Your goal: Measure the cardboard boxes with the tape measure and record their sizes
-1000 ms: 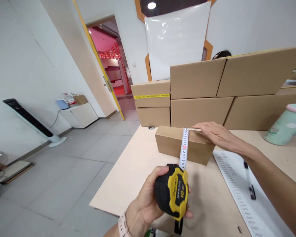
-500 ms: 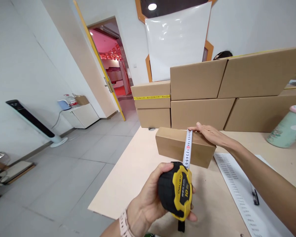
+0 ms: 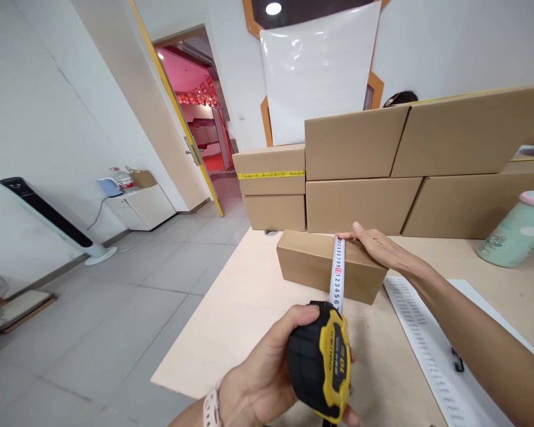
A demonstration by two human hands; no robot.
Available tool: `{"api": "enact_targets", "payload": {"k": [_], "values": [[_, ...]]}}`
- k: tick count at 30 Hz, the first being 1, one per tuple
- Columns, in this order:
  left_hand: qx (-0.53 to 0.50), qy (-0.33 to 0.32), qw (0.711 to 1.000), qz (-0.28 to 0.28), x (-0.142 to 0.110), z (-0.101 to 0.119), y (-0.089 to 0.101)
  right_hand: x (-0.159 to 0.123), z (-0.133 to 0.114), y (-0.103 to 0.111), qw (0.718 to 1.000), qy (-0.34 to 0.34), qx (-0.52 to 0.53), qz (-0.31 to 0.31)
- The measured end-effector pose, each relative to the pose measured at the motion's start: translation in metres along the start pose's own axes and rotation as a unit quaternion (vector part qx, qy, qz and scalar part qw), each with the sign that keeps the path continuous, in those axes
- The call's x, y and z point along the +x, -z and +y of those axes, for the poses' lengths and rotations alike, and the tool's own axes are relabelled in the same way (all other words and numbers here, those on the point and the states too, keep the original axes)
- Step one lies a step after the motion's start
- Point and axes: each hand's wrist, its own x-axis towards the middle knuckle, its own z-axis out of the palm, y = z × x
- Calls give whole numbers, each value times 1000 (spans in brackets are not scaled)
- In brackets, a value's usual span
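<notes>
My left hand (image 3: 267, 362) is wrapped around a black and yellow tape measure (image 3: 318, 362), its thumb on top of the case. The white tape blade (image 3: 337, 279) runs out from the case, away from me, across the top of a small brown cardboard box (image 3: 305, 255). At the box's far top edge, my right hand (image 3: 376, 243) holds the blade's end with a fingertip. Its thumb points up, and its other fingers are partly hidden behind the box. The box lies on the table, turned slightly at an angle.
Large cardboard boxes (image 3: 360, 204) are stacked along the table's back. A printed sheet (image 3: 427, 332) with a black pen (image 3: 457, 359) lies under my right forearm. A green cup (image 3: 514, 231) with a pink lid stands at right. The table's left edge drops to a tiled floor (image 3: 133, 320).
The tape measure case and my left hand have shifted slightly down and toward me. My right hand keeps the blade's end at the box's far edge. The view has moved a little.
</notes>
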Motion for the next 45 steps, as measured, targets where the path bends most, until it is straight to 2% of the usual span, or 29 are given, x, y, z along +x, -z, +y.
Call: {"api": "enact_targets", "payload": {"k": [8, 28, 32, 45], "values": [[17, 9, 1000, 12, -2, 4, -1, 0, 4, -2, 1000, -7, 10, 4], [11, -5, 1000, -8, -1, -4, 5, -1, 3, -2, 1000, -9, 26, 1], [17, -20, 1000, 2, 0, -8, 5, -1, 3, -3, 1000, -9, 27, -1], [22, -11, 1000, 12, 0, -5, 2, 2, 7, -4, 999, -5, 32, 3]]}}
